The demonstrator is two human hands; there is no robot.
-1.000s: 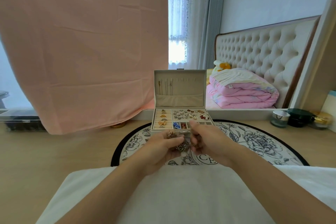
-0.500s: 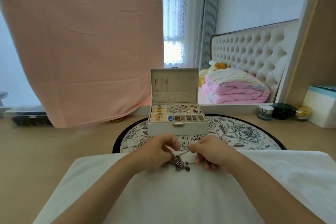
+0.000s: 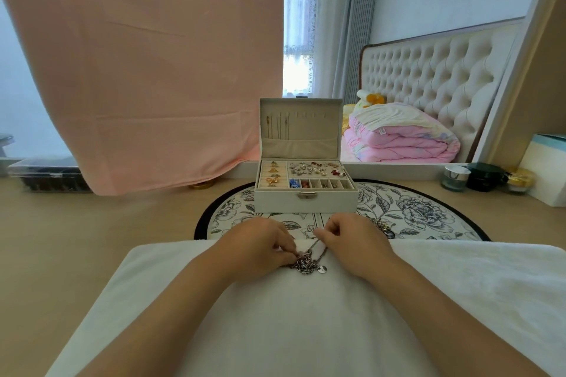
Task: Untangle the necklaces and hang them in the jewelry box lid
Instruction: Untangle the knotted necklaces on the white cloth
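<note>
Silver necklaces (image 3: 306,262) tangled on white cloth (image 3: 306,330), pinched by left hand (image 3: 260,242); one strand pinched in right hand (image 3: 352,239).

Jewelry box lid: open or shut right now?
Open. The lid stands upright at the back of the box, its lining and a few hanging chains facing the camera; the earrings inside are uncovered.

Tangled silver necklaces (image 3: 307,262), one with a round disc pendant, are bunched on a white cloth (image 3: 459,285) near the open beige jewelry box (image 3: 306,200), whose upright lid (image 3: 315,131) is hung with thin chains (image 3: 277,128) at its left.
</note>
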